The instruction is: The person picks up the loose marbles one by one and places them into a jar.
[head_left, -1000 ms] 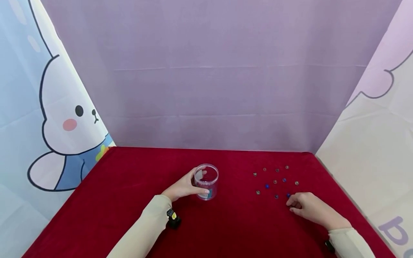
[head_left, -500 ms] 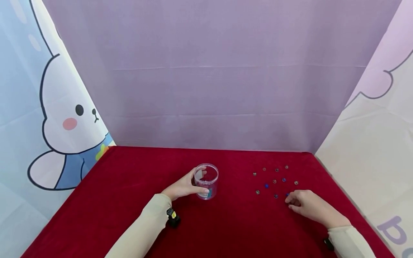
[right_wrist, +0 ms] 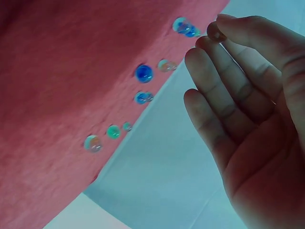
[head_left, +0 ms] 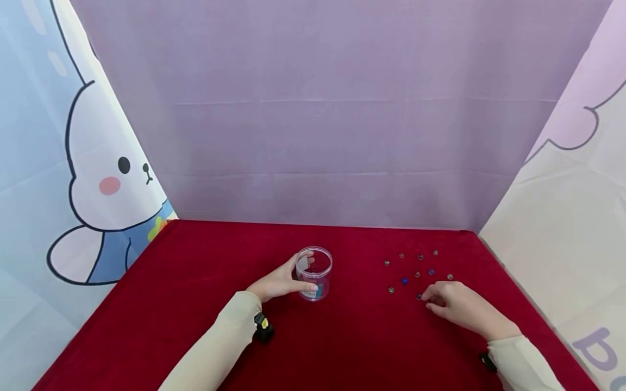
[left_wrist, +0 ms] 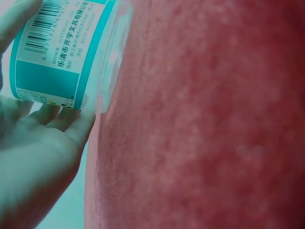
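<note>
A: Jar (head_left: 320, 276), below centre of head view. Handling?
B: Probably light, stiff, slick. Hold mid-wall, where left hand (head_left: 282, 281) is wrapped.
A: Marbles (head_left: 405, 281), lower right?
B: Likely hard, slippery; pinch both sides. Right hand (head_left: 459, 305) bent beside them; can't tell if it's pinching one.

Soft, even light fills the head view; wrist views look hazy, the left's cloth (left_wrist: 205, 119) blurred.

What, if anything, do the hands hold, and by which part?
Left hand: a clear jar, around its side. Right hand: seemingly a marble, exact hold unclear.
</note>
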The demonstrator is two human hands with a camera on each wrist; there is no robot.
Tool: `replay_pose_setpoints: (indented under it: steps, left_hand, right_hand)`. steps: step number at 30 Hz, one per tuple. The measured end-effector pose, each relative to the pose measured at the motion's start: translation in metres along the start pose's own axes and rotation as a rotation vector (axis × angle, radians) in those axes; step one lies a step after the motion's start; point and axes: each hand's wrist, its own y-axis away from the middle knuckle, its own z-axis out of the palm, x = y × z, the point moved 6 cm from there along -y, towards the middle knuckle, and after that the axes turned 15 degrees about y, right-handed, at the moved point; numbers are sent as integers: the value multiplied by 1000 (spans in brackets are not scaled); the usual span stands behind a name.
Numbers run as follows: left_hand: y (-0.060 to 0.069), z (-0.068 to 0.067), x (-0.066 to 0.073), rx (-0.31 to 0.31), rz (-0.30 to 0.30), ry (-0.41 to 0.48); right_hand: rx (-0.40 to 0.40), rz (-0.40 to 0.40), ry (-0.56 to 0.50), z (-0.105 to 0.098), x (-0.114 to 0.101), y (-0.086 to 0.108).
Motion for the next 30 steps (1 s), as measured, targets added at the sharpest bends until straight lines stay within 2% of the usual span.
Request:
replay_pose_setpoints:
  steps: [10, 22, 30]
  left_hand:
    - [-3, -1, -3, -40, 13, 16]
    - [-4, -1, -3, -44, 9, 12]
    - [-5, -2, -4, -41, 14, 4]
  right_hand:
    - [38, -56, 45, -10, -16, -14]
    - [56, -67, 5, -11, -29, -31]
    - [104, -104, 27, -18, -41, -43]
